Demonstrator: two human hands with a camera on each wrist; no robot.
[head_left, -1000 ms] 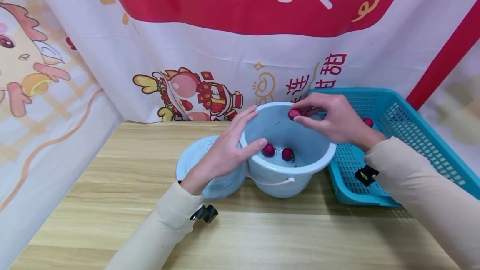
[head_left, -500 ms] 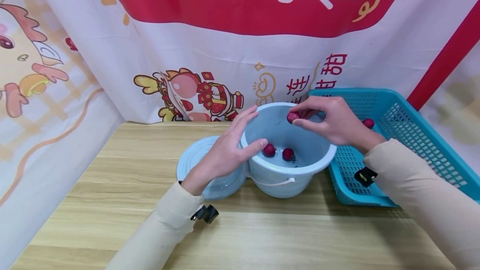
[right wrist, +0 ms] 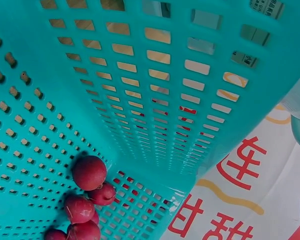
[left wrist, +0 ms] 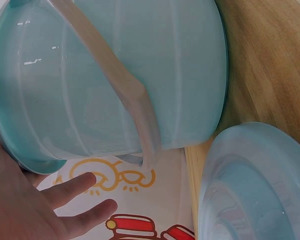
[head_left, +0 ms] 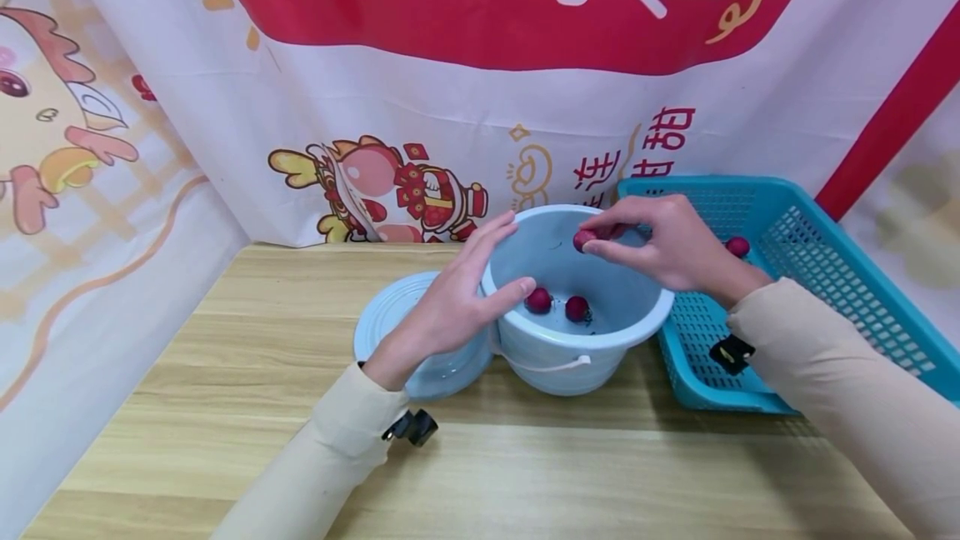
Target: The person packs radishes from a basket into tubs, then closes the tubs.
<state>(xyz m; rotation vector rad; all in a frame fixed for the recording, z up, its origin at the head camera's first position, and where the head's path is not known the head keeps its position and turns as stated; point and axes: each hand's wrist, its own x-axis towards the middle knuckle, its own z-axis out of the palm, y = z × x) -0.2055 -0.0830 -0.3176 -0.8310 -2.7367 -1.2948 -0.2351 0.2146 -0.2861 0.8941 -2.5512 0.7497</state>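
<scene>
A light blue bucket (head_left: 558, 369) stands on the table with its mouth up and its pale handle (left wrist: 135, 95) hanging down the side. My left hand (head_left: 453, 298) rests at the left of the rim, fingers extended and thumb over the edge. Over the bucket's mouth my right hand (head_left: 671, 240) pinches a small red radish (head_left: 584, 240) between thumb and fingers. Two radishes, one on the left (head_left: 537, 300) and one on the right (head_left: 577, 308), lie at the bottom among dark specks. In the right wrist view, several radishes (right wrist: 89, 172) sit in a teal basket (right wrist: 165, 175).
A round blue lid (head_left: 378, 319) lies left of the bucket, partly beneath my left forearm. The teal basket stands close on the right, with my right arm across it. A printed cloth (head_left: 450, 107) hangs behind the wooden table (head_left: 247, 373).
The pinched radish has dropped slightly and turned between my right fingers. My left hand, the bucket and the two radishes inside stay where they were.
</scene>
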